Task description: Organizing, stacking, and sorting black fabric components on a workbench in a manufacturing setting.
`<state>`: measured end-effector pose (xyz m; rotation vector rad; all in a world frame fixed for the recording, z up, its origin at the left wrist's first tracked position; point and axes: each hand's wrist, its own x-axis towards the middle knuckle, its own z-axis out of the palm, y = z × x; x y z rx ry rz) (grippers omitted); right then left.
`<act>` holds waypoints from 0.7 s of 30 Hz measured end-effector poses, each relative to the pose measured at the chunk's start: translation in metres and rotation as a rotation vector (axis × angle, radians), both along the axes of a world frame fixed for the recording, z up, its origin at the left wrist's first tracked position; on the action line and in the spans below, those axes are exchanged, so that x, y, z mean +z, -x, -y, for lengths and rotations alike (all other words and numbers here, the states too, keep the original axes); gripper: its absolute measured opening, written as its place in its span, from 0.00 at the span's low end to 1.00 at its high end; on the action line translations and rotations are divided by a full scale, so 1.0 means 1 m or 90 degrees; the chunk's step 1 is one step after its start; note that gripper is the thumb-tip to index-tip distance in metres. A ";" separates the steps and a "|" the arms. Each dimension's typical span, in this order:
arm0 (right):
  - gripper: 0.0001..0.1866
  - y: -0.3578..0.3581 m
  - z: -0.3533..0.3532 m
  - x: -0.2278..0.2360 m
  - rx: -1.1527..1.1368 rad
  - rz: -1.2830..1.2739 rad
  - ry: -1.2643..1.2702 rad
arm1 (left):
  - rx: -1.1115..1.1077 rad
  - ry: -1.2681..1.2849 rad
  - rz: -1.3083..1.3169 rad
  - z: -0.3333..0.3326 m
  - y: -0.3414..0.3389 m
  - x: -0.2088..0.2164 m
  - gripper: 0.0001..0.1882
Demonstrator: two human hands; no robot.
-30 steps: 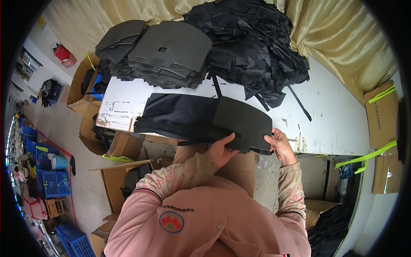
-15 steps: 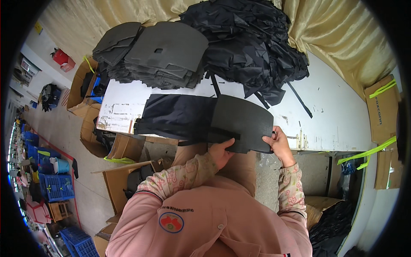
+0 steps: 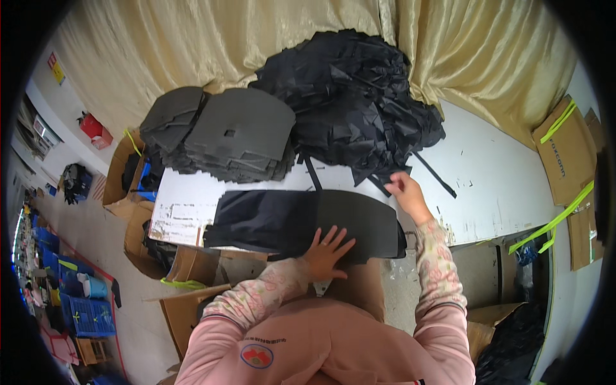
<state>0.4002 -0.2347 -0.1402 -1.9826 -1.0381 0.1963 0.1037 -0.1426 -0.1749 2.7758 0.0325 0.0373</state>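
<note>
My left hand (image 3: 326, 255) lies with fingers spread on a dark grey foam panel (image 3: 369, 221) at the table's near edge. The panel lies flat over the right part of a black fabric piece (image 3: 263, 218), which extends to the left; some black fabric also shows past the panel's right edge. Above the panel's far right corner, my right hand (image 3: 410, 197) is raised, fingers loosely bent and apart, with nothing visible in them. Its fingertips are close to the lower edge of a big heap of black fabric pieces (image 3: 346, 96).
Stacks of grey foam panels (image 3: 244, 125) stand at the back left of the white table (image 3: 494, 192). Black strips (image 3: 436, 176) lie beside the heap. Cardboard boxes (image 3: 192, 264) stand left of the table; another box (image 3: 558, 160) is at the right. Gold curtains (image 3: 218, 38) hang behind.
My right hand has let go of the panel's right edge and moved up toward the fabric heap. My left hand has opened flat on the panel, which now lies down. The view has tilted up.
</note>
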 end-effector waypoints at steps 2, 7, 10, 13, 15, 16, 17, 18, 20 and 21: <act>0.19 -0.024 -0.037 -0.005 -0.033 0.086 -0.046 | -0.017 -0.016 -0.046 0.005 -0.005 -0.012 0.50; 0.21 -0.026 -0.106 0.008 -0.145 0.260 0.016 | -0.011 0.001 -0.049 0.005 -0.002 -0.009 0.49; 0.14 -0.020 -0.118 0.021 -0.103 0.272 0.179 | -0.021 0.049 -0.025 -0.002 -0.002 -0.011 0.48; 0.08 -0.019 -0.113 0.061 -0.018 0.244 -0.133 | 0.003 0.182 0.025 -0.015 0.000 -0.004 0.42; 0.07 -0.013 -0.103 0.101 0.046 0.161 -0.236 | 0.020 0.235 0.088 -0.032 0.001 0.008 0.38; 0.07 -0.010 -0.098 0.123 0.064 0.108 -0.260 | 0.033 0.282 0.153 -0.042 -0.002 0.018 0.34; 0.07 -0.012 -0.093 0.139 0.054 0.074 -0.306 | 0.061 0.268 0.234 -0.046 -0.007 0.035 0.25; 0.07 -0.013 -0.089 0.153 0.045 0.041 -0.352 | 0.057 0.270 0.236 -0.054 -0.013 0.048 0.25; 0.10 -0.025 -0.079 0.171 -0.011 0.049 -0.330 | 0.100 0.313 0.339 -0.069 -0.025 0.070 0.20; 0.11 -0.022 -0.074 0.177 0.011 0.133 -0.283 | 0.124 0.340 0.363 -0.072 -0.032 0.080 0.19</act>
